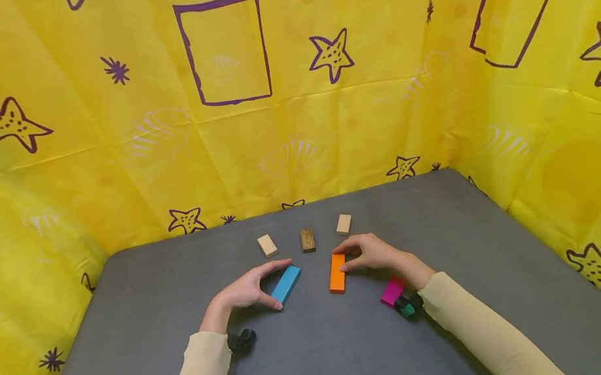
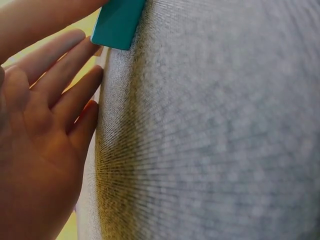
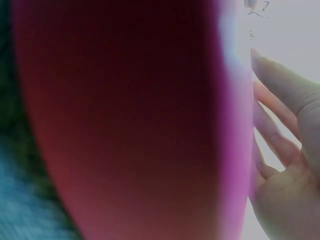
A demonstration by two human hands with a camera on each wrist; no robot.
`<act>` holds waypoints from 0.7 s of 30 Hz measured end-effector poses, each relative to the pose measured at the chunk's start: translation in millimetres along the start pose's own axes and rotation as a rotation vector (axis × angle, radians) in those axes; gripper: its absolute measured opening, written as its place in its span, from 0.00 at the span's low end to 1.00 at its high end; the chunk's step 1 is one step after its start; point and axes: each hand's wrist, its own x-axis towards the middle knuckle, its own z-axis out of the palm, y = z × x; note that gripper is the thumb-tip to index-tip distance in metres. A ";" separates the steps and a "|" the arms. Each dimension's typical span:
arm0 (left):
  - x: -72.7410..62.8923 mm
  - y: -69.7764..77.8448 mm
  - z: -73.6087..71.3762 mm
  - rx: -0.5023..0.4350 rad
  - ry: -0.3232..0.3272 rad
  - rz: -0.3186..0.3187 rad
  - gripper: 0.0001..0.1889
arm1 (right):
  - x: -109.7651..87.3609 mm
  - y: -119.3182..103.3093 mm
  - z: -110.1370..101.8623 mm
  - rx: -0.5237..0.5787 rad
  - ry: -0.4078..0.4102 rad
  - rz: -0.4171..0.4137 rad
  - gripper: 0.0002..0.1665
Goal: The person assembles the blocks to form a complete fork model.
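A blue rectangular block [image 1: 287,284] lies slantwise on the grey table. My left hand [image 1: 245,290] holds it between thumb and fingers, the thumb at its near end and a fingertip by its far end. In the left wrist view the thumb lies along the teal-looking block [image 2: 119,24], with the other fingers extended beyond. To the right, an orange block [image 1: 337,274] rests on the table, pinched near its far end by my right hand [image 1: 372,251]. The right wrist view has the right hand [image 3: 285,195] partly hidden behind a blurred magenta block [image 3: 235,150] close to the camera.
Beyond the hands stand a pale wooden block [image 1: 267,245], a dark wooden block [image 1: 307,241] and another pale block [image 1: 344,224]. Under the right wrist are the magenta block [image 1: 392,289] and a partly hidden green piece [image 1: 409,310]. Yellow patterned cloth [image 1: 293,142] surrounds the table [image 1: 319,370].
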 end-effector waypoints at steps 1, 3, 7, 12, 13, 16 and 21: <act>0.0 0.0 0.0 0.000 0.001 0.001 0.47 | -0.1 0.3 0.0 0.002 0.001 0.001 0.26; 0.1 -0.1 0.2 0.000 0.006 0.002 0.47 | -0.2 0.9 0.2 0.005 0.003 0.006 0.26; 0.4 -0.3 0.6 0.002 0.016 0.001 0.47 | -0.5 2.2 1.1 0.018 0.001 0.015 0.26; 0.7 1.2 1.6 0.015 0.028 -0.017 0.46 | -1.0 2.9 1.6 0.026 0.003 0.021 0.26; 0.7 1.8 1.8 0.015 0.030 -0.022 0.46 | -0.9 3.1 1.6 0.025 0.005 0.022 0.26; 0.6 3.8 2.4 0.012 0.035 -0.037 0.47 | -0.3 4.0 1.3 0.018 0.008 0.027 0.26; 0.0 6.2 3.2 0.014 0.038 -0.048 0.48 | 0.8 4.8 0.7 0.006 0.006 0.037 0.26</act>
